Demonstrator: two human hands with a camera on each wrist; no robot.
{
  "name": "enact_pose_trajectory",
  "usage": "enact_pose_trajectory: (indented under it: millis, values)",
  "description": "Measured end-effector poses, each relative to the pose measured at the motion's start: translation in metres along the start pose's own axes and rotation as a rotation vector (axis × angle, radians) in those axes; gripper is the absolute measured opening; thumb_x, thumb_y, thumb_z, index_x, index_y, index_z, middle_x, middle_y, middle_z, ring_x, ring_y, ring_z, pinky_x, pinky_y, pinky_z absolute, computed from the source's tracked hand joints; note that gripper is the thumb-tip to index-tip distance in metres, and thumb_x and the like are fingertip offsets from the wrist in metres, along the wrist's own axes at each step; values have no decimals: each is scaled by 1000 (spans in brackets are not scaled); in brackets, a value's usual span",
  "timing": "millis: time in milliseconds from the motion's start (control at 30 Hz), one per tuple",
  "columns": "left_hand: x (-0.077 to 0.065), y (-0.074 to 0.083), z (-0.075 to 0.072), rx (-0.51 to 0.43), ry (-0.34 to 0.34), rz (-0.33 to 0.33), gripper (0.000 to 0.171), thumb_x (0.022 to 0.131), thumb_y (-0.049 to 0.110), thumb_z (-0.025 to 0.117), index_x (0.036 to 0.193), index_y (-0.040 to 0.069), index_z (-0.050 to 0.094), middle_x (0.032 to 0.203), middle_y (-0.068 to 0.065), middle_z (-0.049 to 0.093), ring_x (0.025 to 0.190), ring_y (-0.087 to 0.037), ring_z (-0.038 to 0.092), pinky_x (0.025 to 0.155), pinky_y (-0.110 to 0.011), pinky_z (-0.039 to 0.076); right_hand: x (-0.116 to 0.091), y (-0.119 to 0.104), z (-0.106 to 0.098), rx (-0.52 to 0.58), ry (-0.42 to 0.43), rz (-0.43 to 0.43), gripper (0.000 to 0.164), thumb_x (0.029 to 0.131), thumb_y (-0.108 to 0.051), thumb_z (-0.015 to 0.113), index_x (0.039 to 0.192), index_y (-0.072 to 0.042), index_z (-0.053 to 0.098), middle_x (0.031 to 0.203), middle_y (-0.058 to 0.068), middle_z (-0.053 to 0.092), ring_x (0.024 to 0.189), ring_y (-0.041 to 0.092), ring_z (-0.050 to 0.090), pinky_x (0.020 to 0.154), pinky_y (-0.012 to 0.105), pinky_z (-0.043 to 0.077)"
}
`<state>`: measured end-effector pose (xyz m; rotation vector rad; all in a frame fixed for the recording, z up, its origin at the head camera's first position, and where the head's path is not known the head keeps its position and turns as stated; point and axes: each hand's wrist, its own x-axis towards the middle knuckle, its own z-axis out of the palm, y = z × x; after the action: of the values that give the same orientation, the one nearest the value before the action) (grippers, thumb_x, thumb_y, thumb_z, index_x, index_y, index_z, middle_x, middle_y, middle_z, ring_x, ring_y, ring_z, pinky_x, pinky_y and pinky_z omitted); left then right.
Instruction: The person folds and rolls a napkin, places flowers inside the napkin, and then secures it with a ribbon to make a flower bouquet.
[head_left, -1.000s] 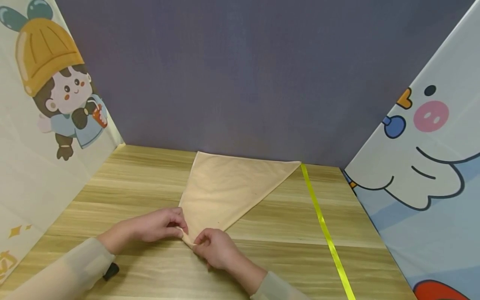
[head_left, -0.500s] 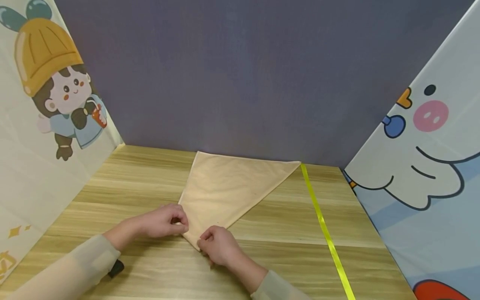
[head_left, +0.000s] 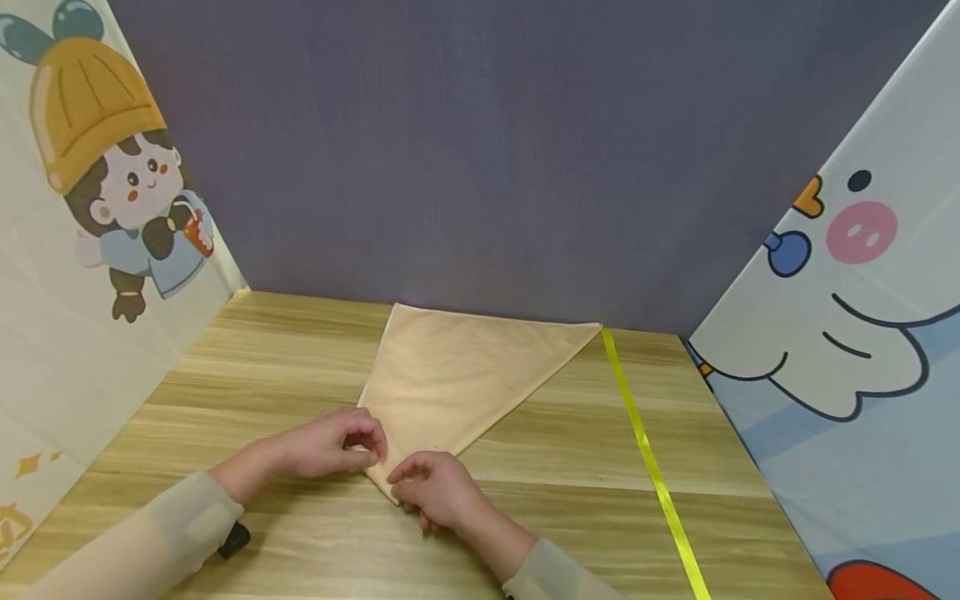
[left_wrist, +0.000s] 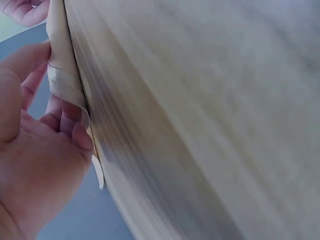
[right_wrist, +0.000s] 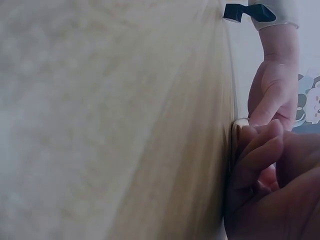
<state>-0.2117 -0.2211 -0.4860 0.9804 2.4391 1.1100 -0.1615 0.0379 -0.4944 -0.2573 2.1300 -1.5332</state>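
A beige cloth [head_left: 450, 367] lies on the wooden table as a pointed, nearly triangular shape, its narrow end towards me. At its left lower edge my left hand [head_left: 333, 442] pinches the fabric; the left wrist view shows the cloth edge [left_wrist: 67, 85] lifted slightly, with curled fingers partly behind it. My right hand [head_left: 442, 492] is at the near corner, thumb and forefinger bent over the edge. In the right wrist view its fingers [right_wrist: 257, 155] are curled low by the table, close to the left hand [right_wrist: 275, 95], and partly hide the cloth.
A yellow tape strip [head_left: 648, 450] runs down the table [head_left: 555, 517] on the right. A dark wall [head_left: 465, 150] stands behind, printed panels [head_left: 892, 300] at both sides. A small black piece [head_left: 234, 540] shows under the left sleeve.
The lifted near edge of the cloth has flattened out, its corner now reaching nearer to me. The left hand has shifted slightly right; the right hand's finger and thumb have parted a little.
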Motion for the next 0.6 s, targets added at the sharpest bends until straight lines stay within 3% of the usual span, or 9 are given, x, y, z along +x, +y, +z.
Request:
enact_pose_trajectory:
  millis: [233, 467, 600]
  values:
    - [-6, -5, -3, -2, -7, 12, 5, 105, 23, 76, 104, 23, 81, 100, 8, 65, 94, -3, 56, 85, -26, 49, 0, -2, 1, 10, 12, 37, 5, 99, -10, 79, 100, -14, 82, 66, -1, 65, 40, 9, 46, 38, 20, 36]
    - [-11, -7, -9, -35, -71, -27, 20, 93, 21, 88, 112, 23, 82, 105, 2, 66, 97, -6, 54, 84, -24, 48, -1, -1, 2, -14, 14, 40, 4, 98, -10, 81, 98, -14, 82, 65, -1, 66, 40, 9, 48, 37, 21, 38]
    - [-10, -9, -10, -5, -74, 1, 13, 99, 20, 82, 112, 22, 83, 105, 4, 66, 95, -5, 54, 82, -23, 47, -2, -2, 2, -48, 10, 38, 9, 94, -16, 88, 98, -18, 80, 64, -3, 65, 39, 8, 49, 37, 21, 39]
